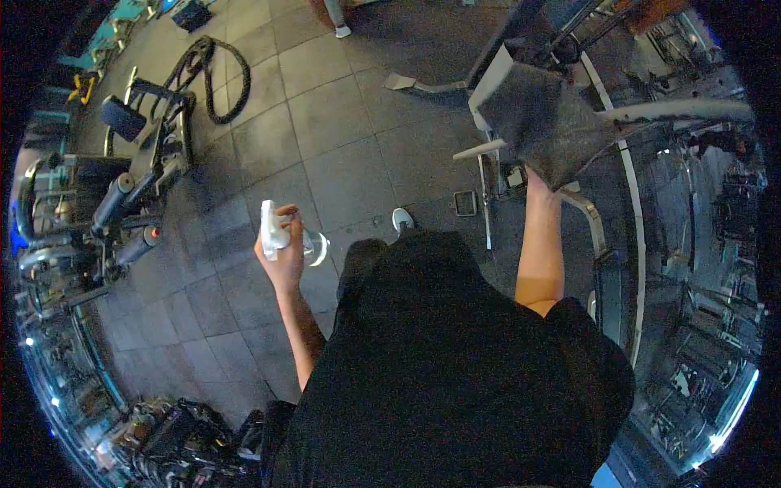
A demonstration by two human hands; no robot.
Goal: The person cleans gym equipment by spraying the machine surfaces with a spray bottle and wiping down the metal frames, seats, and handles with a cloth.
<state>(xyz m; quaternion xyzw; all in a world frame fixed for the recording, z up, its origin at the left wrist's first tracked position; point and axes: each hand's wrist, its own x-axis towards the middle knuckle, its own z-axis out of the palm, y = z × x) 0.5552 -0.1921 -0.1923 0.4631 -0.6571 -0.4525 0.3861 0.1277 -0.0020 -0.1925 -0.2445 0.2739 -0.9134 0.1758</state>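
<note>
My left hand (281, 248) is closed around a spray bottle (316, 249) with a white trigger head and a clear body, held out over the floor. On the other side, my right arm reaches forward to exercise equipment. The wrist of my right hand (538, 180) meets the lower edge of a dark grey, angular panel (541, 114), which hides the fingers. Whether this panel is a cloth or part of the machine, I cannot tell. A light metal bar (480, 150) sticks out just left of it.
Grey tiles cover the floor (342, 114). Gym equipment (122, 195) stands at the left, near a coiled black rope (244, 81). Curved machine tubing (683, 110) extends to the right. Dark items (179, 431) are piled at lower left. Another person's foot (342, 32) shows at the top.
</note>
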